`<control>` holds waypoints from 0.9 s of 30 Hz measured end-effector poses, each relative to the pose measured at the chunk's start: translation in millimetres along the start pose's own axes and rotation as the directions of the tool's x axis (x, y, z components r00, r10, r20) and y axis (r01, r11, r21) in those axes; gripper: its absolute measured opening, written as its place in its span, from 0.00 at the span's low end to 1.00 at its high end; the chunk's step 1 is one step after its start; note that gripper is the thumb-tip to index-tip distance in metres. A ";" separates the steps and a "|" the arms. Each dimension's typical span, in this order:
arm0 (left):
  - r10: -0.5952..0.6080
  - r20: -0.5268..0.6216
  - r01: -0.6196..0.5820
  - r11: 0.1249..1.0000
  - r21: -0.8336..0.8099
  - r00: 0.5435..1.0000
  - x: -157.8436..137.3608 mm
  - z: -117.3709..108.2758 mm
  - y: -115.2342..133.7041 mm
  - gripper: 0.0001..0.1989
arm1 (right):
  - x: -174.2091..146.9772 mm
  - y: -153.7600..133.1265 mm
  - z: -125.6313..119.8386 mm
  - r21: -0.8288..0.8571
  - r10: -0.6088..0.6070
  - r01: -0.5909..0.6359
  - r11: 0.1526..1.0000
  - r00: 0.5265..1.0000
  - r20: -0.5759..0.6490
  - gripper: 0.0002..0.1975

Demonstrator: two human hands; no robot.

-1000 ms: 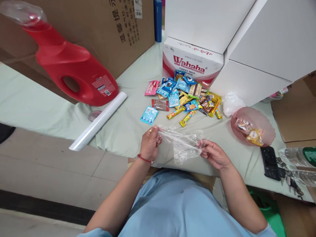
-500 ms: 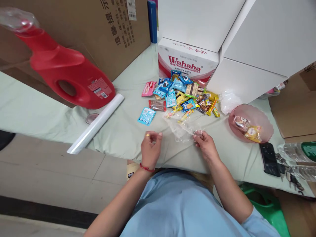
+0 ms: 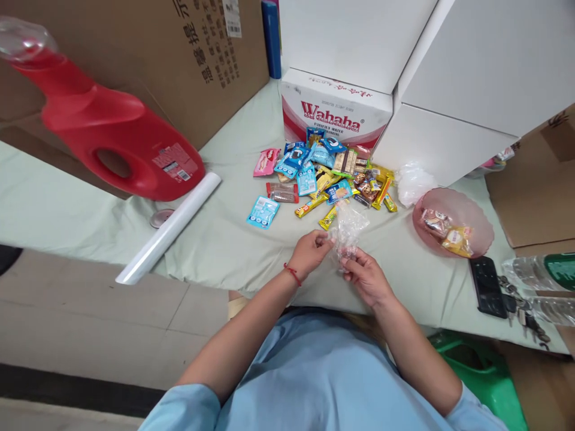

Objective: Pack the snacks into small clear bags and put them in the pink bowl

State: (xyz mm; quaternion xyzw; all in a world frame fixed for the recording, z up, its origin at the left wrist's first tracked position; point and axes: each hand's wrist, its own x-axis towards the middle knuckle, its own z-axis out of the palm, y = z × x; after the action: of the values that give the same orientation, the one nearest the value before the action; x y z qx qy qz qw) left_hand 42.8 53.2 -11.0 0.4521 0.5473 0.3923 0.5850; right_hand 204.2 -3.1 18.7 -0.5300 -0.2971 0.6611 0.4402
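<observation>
A clear plastic bag (image 3: 351,224), crumpled and see-through, is between my two hands just above the cloth. My right hand (image 3: 366,275) is closed, pinching the bag's lower end. My left hand (image 3: 311,254) is closed too, with thumb and fingertips on the bag's left edge. Just beyond them lies a loose heap of wrapped snacks (image 3: 321,173) in blue, yellow, brown and pink packets. Nearest to the bag is a small yellow snack packet (image 3: 328,218). A light blue packet (image 3: 263,212) lies apart at the left of the heap.
A pink bowl (image 3: 483,230) holding wrapped snacks stands right, near a phone (image 3: 489,287), keys (image 3: 523,308) and plastic bottles (image 3: 559,272). Behind the heap is a Wahaha carton (image 3: 335,111). A red jug (image 3: 130,140) and a white roll (image 3: 168,227) are at left.
My left hand has moved right and now touches the bag. The bag has been gathered into a tighter bunch, and my right hand has shifted slightly toward me.
</observation>
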 end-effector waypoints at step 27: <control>0.134 -0.252 -0.199 0.946 -0.255 0.958 -59.5 -51.8 -14.4 0.12 | 24.7 -42.5 -19.1 -0.520 -0.320 0.353 0.777 0.934 0.156 0.15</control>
State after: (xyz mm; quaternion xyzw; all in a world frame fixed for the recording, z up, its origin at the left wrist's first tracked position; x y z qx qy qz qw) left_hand -14.9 -2.5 -7.4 0.3617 0.5105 0.5634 0.5395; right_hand 232.6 36.2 39.4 -0.5510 -0.5737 0.4760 0.3750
